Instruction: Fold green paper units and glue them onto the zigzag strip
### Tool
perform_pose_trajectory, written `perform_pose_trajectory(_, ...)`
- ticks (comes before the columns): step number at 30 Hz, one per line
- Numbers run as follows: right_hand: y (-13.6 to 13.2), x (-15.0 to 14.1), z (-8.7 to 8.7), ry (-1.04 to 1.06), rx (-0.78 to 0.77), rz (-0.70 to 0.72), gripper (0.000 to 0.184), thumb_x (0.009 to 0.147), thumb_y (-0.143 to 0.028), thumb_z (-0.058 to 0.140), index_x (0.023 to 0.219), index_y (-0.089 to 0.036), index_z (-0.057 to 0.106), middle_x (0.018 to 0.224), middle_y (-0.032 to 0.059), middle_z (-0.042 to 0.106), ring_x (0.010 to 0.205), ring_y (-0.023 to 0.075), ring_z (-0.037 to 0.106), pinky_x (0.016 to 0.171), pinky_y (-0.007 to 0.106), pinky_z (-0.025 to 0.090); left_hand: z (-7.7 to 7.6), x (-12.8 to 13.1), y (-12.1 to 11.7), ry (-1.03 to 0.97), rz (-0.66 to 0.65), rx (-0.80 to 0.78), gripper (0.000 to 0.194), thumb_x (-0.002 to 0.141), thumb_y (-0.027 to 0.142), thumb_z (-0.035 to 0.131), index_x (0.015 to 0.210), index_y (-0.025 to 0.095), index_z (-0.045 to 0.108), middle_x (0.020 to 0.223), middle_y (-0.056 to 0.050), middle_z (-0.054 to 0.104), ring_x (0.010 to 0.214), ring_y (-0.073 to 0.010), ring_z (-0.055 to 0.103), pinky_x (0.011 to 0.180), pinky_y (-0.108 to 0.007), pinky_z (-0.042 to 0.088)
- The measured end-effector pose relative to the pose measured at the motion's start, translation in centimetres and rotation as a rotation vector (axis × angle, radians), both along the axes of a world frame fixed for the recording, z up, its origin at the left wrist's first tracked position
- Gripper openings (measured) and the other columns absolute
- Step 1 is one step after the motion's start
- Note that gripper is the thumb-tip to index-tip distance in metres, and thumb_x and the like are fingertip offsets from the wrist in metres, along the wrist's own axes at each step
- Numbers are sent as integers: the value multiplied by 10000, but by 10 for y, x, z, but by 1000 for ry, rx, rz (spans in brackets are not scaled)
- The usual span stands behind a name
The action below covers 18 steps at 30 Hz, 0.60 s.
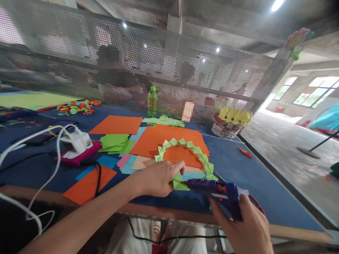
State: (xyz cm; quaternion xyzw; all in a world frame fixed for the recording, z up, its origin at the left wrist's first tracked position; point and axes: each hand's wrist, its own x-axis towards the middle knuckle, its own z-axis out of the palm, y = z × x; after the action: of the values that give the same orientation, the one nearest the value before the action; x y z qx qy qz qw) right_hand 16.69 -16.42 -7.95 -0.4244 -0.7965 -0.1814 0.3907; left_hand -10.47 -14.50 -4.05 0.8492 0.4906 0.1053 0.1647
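Observation:
My right hand (247, 218) is wrapped round the handle of a dark blue hot glue gun (212, 187), which has a small red light lit on its side. Its nozzle points left and meets a light green folded paper piece (181, 184) at the table's front. With fingers closed, my left hand (165, 176) grips that piece, part of which the fingers hide. Behind the hands curves a ring of pointed, folded light green paper (197, 150), lying over orange and coloured sheets.
Orange paper sheets (119, 124), green paper squares (113, 143) and a magenta power strip (79, 155) with white chargers lie left. A green bottle (152, 102) stands before the perforated metal screen (164, 53). A basket with a yellow paper crown (233, 118) sits at the right.

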Motion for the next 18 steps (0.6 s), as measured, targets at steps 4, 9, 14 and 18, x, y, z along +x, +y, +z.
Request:
perform_pose_trajectory(4,0,-3,-2,-7,14,-13,280,978,-463,502,1011,-196,577,677,32,705,559,205,709,497,271,502,-1,0,1,-5,5,-6,494,635,93,535,1088,271,456,973,-18,710,920,-278,703,669,-303,429)
perform_pose_trajectory(9,1,-3,-2,-58,83,11,276,979,-431,507,1025,-175,602,711,49,720,563,200,713,526,272,526,-1,-1,-3,-28,-7,-17,448,673,85,523,1082,258,471,978,-29,698,915,-269,696,719,-321,462)
perform_pose_trajectory(14,5,3,-6,-124,160,38,237,972,-376,527,1050,-165,602,812,69,758,659,199,748,600,272,557,4,-7,-9,-71,-42,-39,467,763,183,610,1204,256,474,1164,-61,677,1059,-276,668,839,-350,484)
perform_pose_trajectory(18,6,6,-10,-122,141,68,201,965,-341,542,1064,-176,600,834,49,763,670,183,749,599,264,557,2,-9,-10,-116,-48,-33,494,831,423,703,1242,266,477,1194,-45,669,1085,-261,652,873,-341,479)
